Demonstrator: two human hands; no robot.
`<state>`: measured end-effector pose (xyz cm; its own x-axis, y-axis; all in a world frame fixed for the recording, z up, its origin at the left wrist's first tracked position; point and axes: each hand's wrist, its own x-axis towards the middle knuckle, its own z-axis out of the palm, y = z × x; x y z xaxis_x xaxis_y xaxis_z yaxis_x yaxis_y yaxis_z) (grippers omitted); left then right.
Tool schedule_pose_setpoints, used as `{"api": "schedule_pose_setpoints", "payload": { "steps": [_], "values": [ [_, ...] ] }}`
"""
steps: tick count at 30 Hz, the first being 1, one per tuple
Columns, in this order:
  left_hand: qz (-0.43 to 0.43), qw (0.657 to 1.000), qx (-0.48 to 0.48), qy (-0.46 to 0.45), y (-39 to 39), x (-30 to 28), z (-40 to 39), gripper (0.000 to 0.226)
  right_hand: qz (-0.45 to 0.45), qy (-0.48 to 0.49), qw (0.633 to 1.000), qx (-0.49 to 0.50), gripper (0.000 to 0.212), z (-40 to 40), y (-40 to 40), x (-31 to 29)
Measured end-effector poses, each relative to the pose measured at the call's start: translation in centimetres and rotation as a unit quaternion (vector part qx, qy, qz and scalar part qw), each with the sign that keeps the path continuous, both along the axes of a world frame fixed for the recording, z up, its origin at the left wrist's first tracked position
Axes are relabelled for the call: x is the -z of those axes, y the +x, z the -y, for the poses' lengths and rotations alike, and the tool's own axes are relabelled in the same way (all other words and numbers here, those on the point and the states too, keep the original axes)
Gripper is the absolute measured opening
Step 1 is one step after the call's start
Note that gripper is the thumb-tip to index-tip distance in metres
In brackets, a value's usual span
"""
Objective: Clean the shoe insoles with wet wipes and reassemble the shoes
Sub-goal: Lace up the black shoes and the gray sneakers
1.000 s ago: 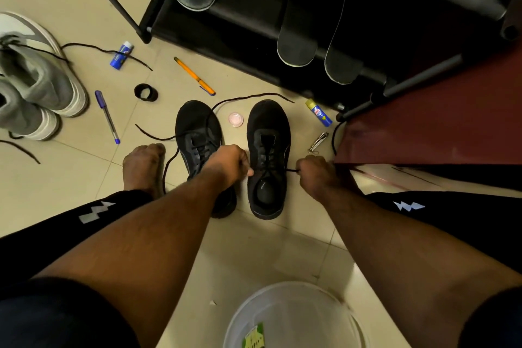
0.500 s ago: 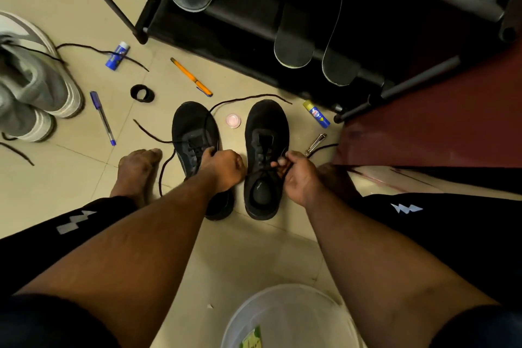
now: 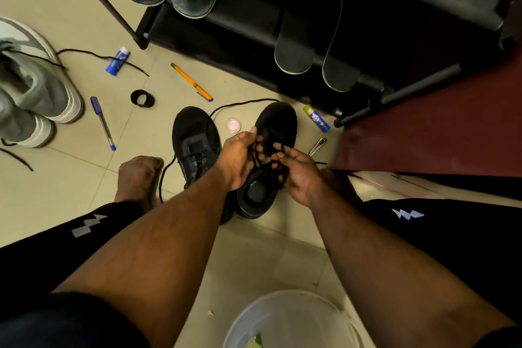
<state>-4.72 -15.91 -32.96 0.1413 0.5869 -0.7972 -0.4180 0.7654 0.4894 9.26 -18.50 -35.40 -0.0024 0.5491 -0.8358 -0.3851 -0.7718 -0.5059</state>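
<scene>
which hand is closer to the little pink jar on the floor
Left. The left hand has fingertips just right of the pink jar; the right hand is farther right, across the black shoe.

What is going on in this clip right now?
A person sitting on the floor is lacing up the right-hand black shoe: both the left hand and the right hand hold loops of its black lace above the tongue. The other black shoe stands beside it with its lace trailing loose on the tiles. Four dark insoles lean against the black rack, not yet back in any shoes. A grey pair of sneakers waits off to the left.
</scene>
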Motion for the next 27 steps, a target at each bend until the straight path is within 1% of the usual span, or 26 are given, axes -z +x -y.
{"api": "schedule_pose_setpoints", "payload": {
  "steps": [2, 4, 6, 9, 11, 13, 15, 17, 18, 20, 21, 22, 23, 24, 25, 27],
  "values": [
    [-0.002, 1.0, 0.021, -0.023, 0.3, 0.2, 0.6, 0.026, 0.024, -0.002, 0.999, -0.032, 0.024, -0.1, 0.1, 0.1],
    [-0.004, 0.998, 0.053, -0.035, 0.4, 0.6, 1.5, 0.027, 0.056, 0.003, 0.995, -0.085, 0.023, -0.4, 0.2, 0.0],
    [-0.006, 0.998, 0.048, -0.05, 0.6, 1.3, 2.5, 0.028, 0.078, 0.001, 0.991, -0.112, 0.023, -0.6, 0.4, 0.0],
    [-0.054, 0.996, 0.052, -0.047, 0.6, 1.8, 3.7, 0.032, 0.059, -0.004, 0.99, -0.131, 0.026, -0.6, 0.5, -0.1],
    [-0.101, 0.993, 0.063, -0.02, 0.8, 1.8, 4.1, 0.027, 0.04, 0.001, 0.987, -0.158, 0.028, -0.4, 0.7, -0.3],
    [-0.15, 0.985, 0.08, 0.007, 0.8, 1.7, 4.4, 0.018, 0.037, 0.024, 0.982, -0.185, 0.025, -0.2, 1.1, -0.6],
    [-0.196, 0.971, 0.128, 0.045, 0.8, 1.6, 4.5, 0.022, 0.037, 0.041, 0.978, -0.201, 0.018, -0.2, 1.4, -0.7],
    [-0.228, 0.952, 0.185, 0.083, 0.8, 1.7, 4.4, 0.029, 0.026, 0.031, 0.976, -0.216, 0.028, -0.2, 1.8, -0.6],
    [-0.246, 0.941, 0.208, 0.101, 0.9, 1.6, 4.3, 0.026, 0.02, 0.021, 0.972, -0.232, 0.033, -0.3, 2.0, -0.5],
    [-0.278, 0.92, 0.24, 0.135, 1.0, 1.1, 3.9, 0.001, 0.013, 0.003, 0.962, -0.273, 0.039, -0.7, 2.2, -0.5],
    [-0.291, 0.915, 0.24, 0.147, 1.0, 1.3, 3.8, 0.012, 0.015, 0.001, 0.956, -0.294, 0.034, -1.0, 2.3, -0.6],
    [-0.291, 0.914, 0.241, 0.15, 1.0, 1.5, 3.7, 0.014, 0.022, 0.005, 0.95, -0.311, 0.025, -1.2, 2.3, -0.6],
    [-0.267, 0.92, 0.248, 0.142, 1.0, 1.6, 3.6, 0.007, 0.035, 0.013, 0.947, -0.32, 0.015, -1.2, 2.2, -0.6],
    [-0.237, 0.932, 0.244, 0.122, 1.0, 1.5, 3.6, 0.008, 0.05, 0.02, 0.947, -0.317, 0.008, -1.1, 2.2, -0.6],
    [-0.224, 0.936, 0.246, 0.11, 0.8, 1.6, 3.6, 0.016, 0.064, 0.024, 0.951, -0.302, 0.005, -0.9, 2.1, -0.6],
    [-0.182, 0.949, 0.245, 0.083, 0.3, 1.5, 3.5, 0.023, 0.089, 0.027, 0.961, -0.261, 0.006, -0.5, 1.9, -0.6]
  ]
}}
